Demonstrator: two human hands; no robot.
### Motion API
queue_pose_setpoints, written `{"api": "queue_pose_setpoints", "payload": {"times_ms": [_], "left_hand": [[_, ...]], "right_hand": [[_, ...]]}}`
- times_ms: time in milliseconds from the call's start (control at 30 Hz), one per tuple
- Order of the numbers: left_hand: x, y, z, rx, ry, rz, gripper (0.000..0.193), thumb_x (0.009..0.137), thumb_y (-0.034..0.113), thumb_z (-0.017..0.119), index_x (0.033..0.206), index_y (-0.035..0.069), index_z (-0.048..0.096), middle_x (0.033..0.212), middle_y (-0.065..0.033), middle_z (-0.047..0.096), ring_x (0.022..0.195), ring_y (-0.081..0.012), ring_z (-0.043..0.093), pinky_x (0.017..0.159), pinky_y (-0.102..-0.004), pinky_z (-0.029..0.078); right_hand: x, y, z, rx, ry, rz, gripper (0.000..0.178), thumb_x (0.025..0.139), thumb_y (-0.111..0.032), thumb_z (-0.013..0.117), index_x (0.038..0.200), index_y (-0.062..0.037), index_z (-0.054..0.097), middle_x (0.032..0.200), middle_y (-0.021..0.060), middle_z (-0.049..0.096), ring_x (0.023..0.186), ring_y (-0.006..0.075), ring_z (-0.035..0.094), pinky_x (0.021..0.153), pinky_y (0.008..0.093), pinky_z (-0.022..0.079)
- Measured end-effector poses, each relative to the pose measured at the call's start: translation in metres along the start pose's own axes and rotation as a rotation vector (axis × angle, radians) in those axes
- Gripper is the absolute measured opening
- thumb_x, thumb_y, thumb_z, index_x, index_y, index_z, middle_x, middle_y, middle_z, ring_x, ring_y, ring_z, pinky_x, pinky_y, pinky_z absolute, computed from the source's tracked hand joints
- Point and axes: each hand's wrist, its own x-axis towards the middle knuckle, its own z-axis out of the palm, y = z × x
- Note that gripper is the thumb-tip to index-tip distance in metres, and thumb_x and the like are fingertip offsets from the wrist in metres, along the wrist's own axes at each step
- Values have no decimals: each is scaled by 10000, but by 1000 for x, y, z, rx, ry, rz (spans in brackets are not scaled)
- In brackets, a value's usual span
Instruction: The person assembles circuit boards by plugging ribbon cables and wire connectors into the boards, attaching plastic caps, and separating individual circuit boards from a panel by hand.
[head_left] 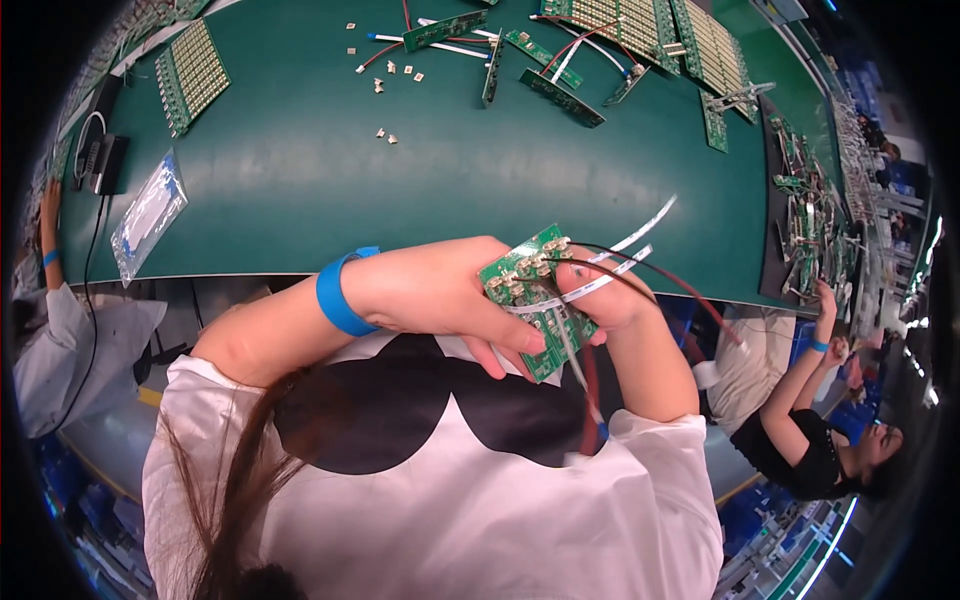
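Both my hands hold one green circuit board [545, 250] in front of my chest, just off the table's near edge. My left hand [450, 295] grips its left side, thumb on the lower part of the face. My right hand [605, 295] closes on the right side, its thumb by the small white connectors. White flat ribbon cables [630, 260] and dark and red wires [690, 287] trail from the board to the right, and some hang below it. My right fingers are partly hidden behind the board and cables.
On the green table [300, 210] lie small loose connectors [390, 82], wired boards [563, 97], board panels [193, 77] and a clear plastic bag [150, 217]. A black tray of boards [805, 220] sits at right. A co-worker [810, 430] reaches toward it; another person [80, 340] is at left.
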Motion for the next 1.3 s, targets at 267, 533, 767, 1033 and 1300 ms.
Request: {"api": "queue_pose_setpoints", "payload": {"times_ms": [267, 533, 767, 1033, 1300], "left_hand": [[4, -7, -8, 58, -79, 66, 248, 784, 46, 664, 982, -77, 577, 874, -155, 638, 761, -190, 646, 676, -302, 566], [1, -1, -7, 95, -137, 138, 216, 804, 92, 657, 960, -39, 586, 882, -112, 632, 780, -169, 640, 700, -280, 554], [-1, 14, -22, -183, 221, 334, 229, 794, 75, 651, 968, -43, 562, 905, -122, 624, 804, -229, 651, 656, -272, 556], [2, 12, -33, -125, 276, 350, 260, 834, 140, 613, 1030, -24, 565, 939, -121, 627, 833, -193, 650, 654, -251, 554], [9, 11, -30, 14, 160, 243, 282, 807, 139, 652, 1028, -24, 586, 916, -109, 641, 773, -179, 654, 658, -228, 547]], "right_hand": [[7, 22, -12, 233, -240, -147, 385, 930, -356, 444, 977, 7, 564, 792, 57, 598, 677, 83, 537, 542, 228, 449], [7, 2, 58, 701, 353, -50, 767, 902, -580, 265, 448, -21, 528, 451, 65, 515, 294, 127, 442, 282, 203, 343], [12, -40, -109, 182, 477, -40, 706, 892, -614, 242, 506, -57, 439, 324, -3, 280, 226, 104, 232, 265, 215, 180], [-3, -75, -154, -1270, 1047, 271, 674, 818, -614, 470, 690, 44, 547, 597, 87, 549, 530, 149, 492, 513, 272, 406], [21, -36, -13, -506, 266, -407, 363, 905, -345, 510, 761, -16, 568, 573, 5, 532, 511, 86, 442, 473, 253, 373]]}}
